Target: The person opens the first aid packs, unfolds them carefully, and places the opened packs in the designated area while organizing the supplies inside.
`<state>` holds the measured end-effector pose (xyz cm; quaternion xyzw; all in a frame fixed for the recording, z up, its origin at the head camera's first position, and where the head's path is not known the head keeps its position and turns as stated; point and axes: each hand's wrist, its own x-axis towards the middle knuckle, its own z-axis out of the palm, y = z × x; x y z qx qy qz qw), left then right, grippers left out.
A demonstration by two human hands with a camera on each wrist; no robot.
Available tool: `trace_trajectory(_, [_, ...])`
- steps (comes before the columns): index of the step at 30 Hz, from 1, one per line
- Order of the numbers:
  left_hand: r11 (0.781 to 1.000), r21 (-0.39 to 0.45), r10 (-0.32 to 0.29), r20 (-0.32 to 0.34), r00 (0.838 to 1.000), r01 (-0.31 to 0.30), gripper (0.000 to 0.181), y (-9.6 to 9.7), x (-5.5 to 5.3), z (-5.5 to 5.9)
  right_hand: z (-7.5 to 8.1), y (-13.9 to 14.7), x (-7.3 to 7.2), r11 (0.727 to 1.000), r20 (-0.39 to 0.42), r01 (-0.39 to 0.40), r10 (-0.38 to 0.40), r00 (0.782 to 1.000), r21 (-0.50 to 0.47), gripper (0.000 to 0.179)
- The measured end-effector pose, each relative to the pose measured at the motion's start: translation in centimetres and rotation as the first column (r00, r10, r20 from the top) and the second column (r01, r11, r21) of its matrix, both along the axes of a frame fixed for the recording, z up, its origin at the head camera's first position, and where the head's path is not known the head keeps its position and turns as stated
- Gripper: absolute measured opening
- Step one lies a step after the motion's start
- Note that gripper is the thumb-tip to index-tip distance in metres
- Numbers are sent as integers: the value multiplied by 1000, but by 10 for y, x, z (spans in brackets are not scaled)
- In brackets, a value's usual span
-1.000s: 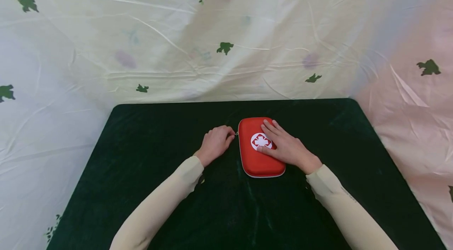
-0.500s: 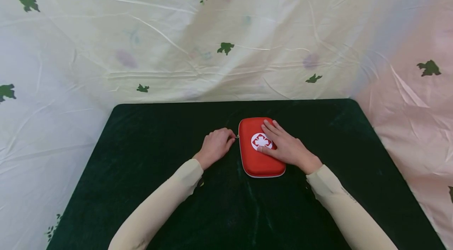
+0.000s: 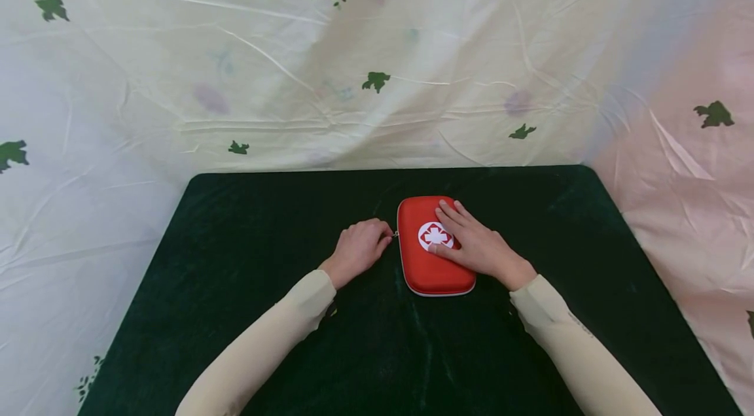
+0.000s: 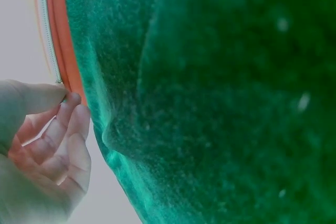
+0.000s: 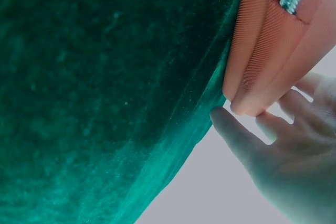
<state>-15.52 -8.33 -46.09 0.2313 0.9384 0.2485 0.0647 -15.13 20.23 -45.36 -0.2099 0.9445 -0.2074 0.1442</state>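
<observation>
One red case [image 3: 432, 272], which I am viewing remotely: lying on dark green cloth [image 3: 377, 364]. One left hand [image 3: 359, 248]: pinching the zipper pull [image 3: 396, 234] at the case's left edge. One right hand [image 3: 482, 246]: resting on the case's top, fingers extended, thumb overlapping the white emblem [image 3: 434, 237].

The case [image 3: 429, 267] has a smooth top and ribbed cloth edging [image 5: 261, 45]; under it lies a velvety tablecloth [image 3: 330, 357], behind it a creased, faintly shiny sheet [image 3: 306, 56].
</observation>
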Motion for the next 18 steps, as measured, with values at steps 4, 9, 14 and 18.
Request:
trace_trajectory(4, [1000, -5, -21, -3, 1000, 21, 15, -1, 2, 0, -2, 0, -1, 1000, 1, 2, -2, 1000, -2, 94])
trace_trajectory(9, [999, -10, -46, -14, 999, 46, 16, -2, 6, 2, -2, 0, -1, 1000, 2, -1, 1, 1000, -11, 93])
trace_trajectory(14, [997, -23, -69, -9, 998, 69, 18, -3, 9, 4, -2, 1, 0, 1000, 3, -7, 7, 1000, -14, 94])
trace_trajectory(18, [996, -23, -81, -5, 997, 81, 17, -5, 11, 5, -1, 1, -1, 1000, 4, -7, 7, 1000, -12, 94])
